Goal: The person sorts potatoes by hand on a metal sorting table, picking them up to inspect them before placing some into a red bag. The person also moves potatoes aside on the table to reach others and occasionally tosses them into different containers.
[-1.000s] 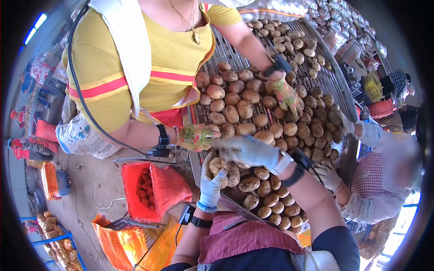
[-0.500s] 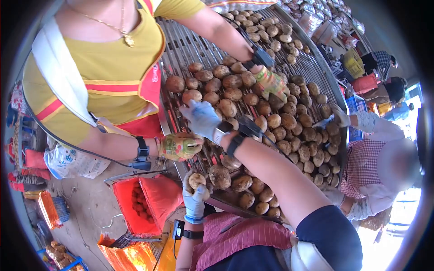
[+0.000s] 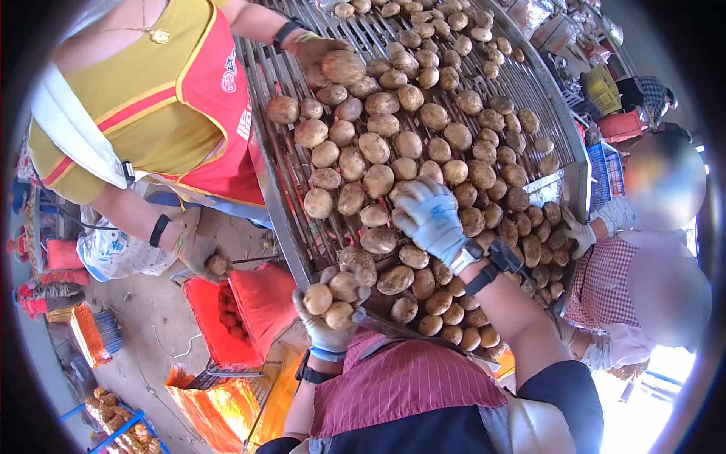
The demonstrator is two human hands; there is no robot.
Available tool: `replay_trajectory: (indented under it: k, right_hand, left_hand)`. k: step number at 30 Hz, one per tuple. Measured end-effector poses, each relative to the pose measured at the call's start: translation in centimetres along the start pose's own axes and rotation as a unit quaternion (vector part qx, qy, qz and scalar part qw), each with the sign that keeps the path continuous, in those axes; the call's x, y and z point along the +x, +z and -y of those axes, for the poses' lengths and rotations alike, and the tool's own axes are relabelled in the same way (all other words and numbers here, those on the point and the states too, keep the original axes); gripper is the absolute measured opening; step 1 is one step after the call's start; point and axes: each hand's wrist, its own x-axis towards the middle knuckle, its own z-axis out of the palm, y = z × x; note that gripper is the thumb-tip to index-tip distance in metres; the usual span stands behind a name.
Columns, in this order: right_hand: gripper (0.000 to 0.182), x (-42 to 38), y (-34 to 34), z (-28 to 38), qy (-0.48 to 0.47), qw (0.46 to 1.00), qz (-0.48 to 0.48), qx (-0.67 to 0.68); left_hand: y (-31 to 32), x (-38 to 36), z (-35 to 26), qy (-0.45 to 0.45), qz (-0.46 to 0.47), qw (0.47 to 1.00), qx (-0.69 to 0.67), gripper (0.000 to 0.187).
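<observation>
Cupped in my left hand [image 3: 325, 333] at the roller table's near edge are several potatoes [image 3: 318, 298], one of them blurred. That hand wears a pale glove and is closed around them. My right hand [image 3: 431, 219], in a light blue and white glove, lies palm down over the potatoes on the metal roller table [image 3: 265, 163]. Its fingers are stretched out and touch a potato [image 3: 398, 193] partly covered by the fingertips. Many loose brown potatoes [image 3: 379, 181] surround it on the bars.
Across the table, a co-worker's gloved hand [image 3: 325, 60] holds a blurred potato; their other hand [image 3: 208, 257] holds one above a red-lined container [image 3: 204, 310]. Another worker's gloved hand [image 3: 578, 233] touches potatoes at right. An orange sack [image 3: 219, 408] stands below left.
My right hand has moved right and down across the potatoes. My left hand now holds more potatoes. The opposite co-worker's hands have moved apart, one toward the red-lined container.
</observation>
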Motion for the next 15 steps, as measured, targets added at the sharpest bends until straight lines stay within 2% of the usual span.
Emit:
replay_trajectory:
  k: [1, 2, 3, 4, 6, 7, 8, 9, 10, 11, 13, 14, 15]
  right_hand:
    - [0.022, -1.1, -0.2, -1.5, 0.022, 0.999, 0.024, -0.018]
    - [0.017, -1.6, -0.6, -2.5, 0.022, 0.998, -0.017, -0.053]
    - [0.016, -2.6, -1.7, -3.7, 0.092, 0.989, 0.02, -0.114]
    - [0.018, -4.1, -2.1, -6.0, 0.215, 0.976, 0.014, -0.022]
    - [0.021, -7.7, -3.6, -8.1, 0.21, 0.97, -0.024, -0.117]
    - [0.021, -9.7, -4.4, -8.5, 0.215, 0.965, -0.032, -0.146]
    - [0.021, -11.6, -5.3, -8.4, 0.225, 0.962, -0.031, -0.152]
    - [0.022, -13.3, -6.2, -8.2, 0.238, 0.956, -0.015, -0.174]
    - [0.022, -15.2, -7.0, -8.0, 0.249, 0.949, 0.0, -0.195]
    - [0.02, -18.0, -7.0, -8.4, 0.261, 0.943, -0.001, -0.208]
    - [0.021, -22.3, -7.8, -7.7, 0.275, 0.929, 0.058, -0.241]
    - [0.027, -24.0, -8.6, -8.1, 0.293, 0.931, 0.085, -0.2]
    - [0.027, -24.6, -8.8, -7.4, 0.3, 0.929, 0.087, -0.199]
  left_hand:
    - [-1.1, -0.2, -1.0, 0.009, 0.046, 0.999, -0.003, 0.084]
    - [-2.7, -0.5, -2.3, 0.015, 0.089, 0.996, -0.008, 0.086]
    - [-6.0, -1.5, -4.3, 0.092, -0.02, 0.991, 0.094, 0.08]
    - [-3.8, -2.7, -5.5, 0.14, -0.019, 0.989, 0.036, 0.071]
    - [-6.8, -3.8, -9.7, 0.205, 0.007, 0.975, 0.08, 0.073]
    - [-9.6, -4.2, -12.0, 0.2, 0.081, 0.976, 0.023, 0.072]
    - [-13.0, -4.9, -14.5, 0.271, -0.031, 0.959, 0.083, 0.071]
    - [-12.7, -6.4, -15.8, 0.247, -0.041, 0.968, 0.024, 0.071]
    - [-14.4, -7.1, -17.2, 0.287, -0.036, 0.955, 0.058, 0.072]
    - [-16.2, -7.8, -18.7, 0.28, -0.032, 0.957, 0.061, 0.072]
    - [-19.8, -8.4, -21.6, 0.301, -0.066, 0.949, 0.073, 0.075]
    - [-21.4, -7.9, -22.8, 0.297, -0.064, 0.95, 0.077, 0.075]
    - [-23.1, -7.6, -23.9, 0.289, -0.142, 0.939, 0.124, 0.075]
